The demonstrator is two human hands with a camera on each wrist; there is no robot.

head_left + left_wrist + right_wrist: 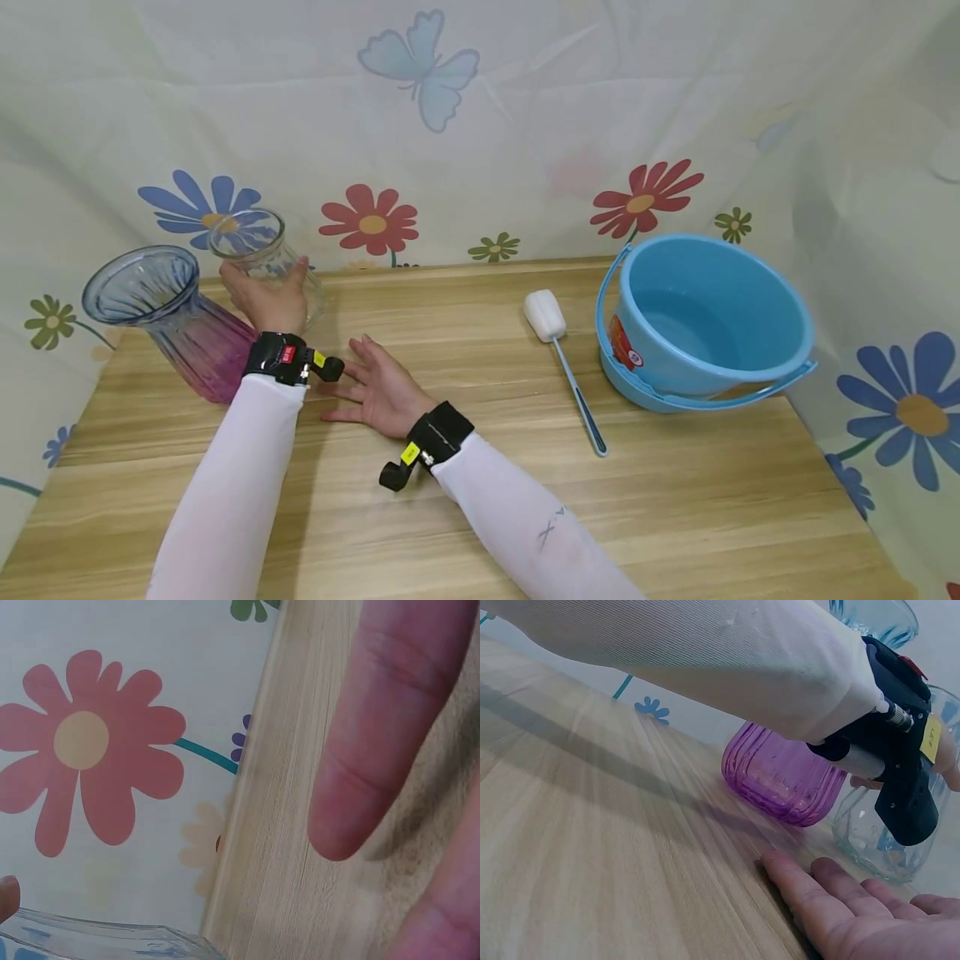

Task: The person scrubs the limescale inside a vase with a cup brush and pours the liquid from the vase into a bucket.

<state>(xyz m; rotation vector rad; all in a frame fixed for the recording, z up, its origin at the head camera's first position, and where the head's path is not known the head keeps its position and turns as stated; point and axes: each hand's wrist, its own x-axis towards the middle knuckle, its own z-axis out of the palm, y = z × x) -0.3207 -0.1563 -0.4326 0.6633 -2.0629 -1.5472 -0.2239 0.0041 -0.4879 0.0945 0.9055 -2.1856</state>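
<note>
A clear glass vase [260, 255] is gripped by my left hand [272, 302] just below its flared rim, at the back left of the table. Close beside it on the left stands a ribbed glass vase [183, 329], blue at the top and pink at the base. My right hand [385, 390] is held with spread, nearly straight fingers and the palm turned up, holding nothing. In the left wrist view, large fingers [375, 750] fill the right side, and a strip of clear glass shows at the bottom. The right wrist view shows the pink base and the clear vase beyond my right fingers.
A foam-headed bottle brush [573, 387] lies on the wooden table [465, 517] right of centre. Farther right stands a light blue bucket [645, 375] with its handle folded down at the front. A flower-printed curtain [510, 125] hangs behind and at the sides.
</note>
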